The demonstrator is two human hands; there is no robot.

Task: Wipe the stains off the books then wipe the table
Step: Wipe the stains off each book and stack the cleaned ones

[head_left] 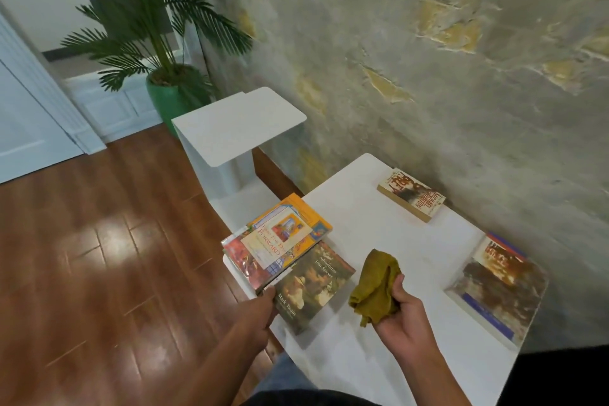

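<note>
On the white table (379, 234) lie several books. My left hand (258, 308) grips the near corner of a small stack of colourful books (276, 244) at the table's left edge; the stack overlaps a dark Tom Sawyer book (313, 283). My right hand (403, 310) holds a crumpled olive-green cloth (375, 287) just above the table, right of the Tom Sawyer book. A paperback (412, 194) lies at the far side by the wall. A larger book (497, 287) lies at the right edge.
A rough stone wall (428, 59) runs along the table's far side. A small white side table (237, 123) stands beyond the left end, with a potted palm (158, 43) behind it. Wooden floor (99, 257) lies to the left.
</note>
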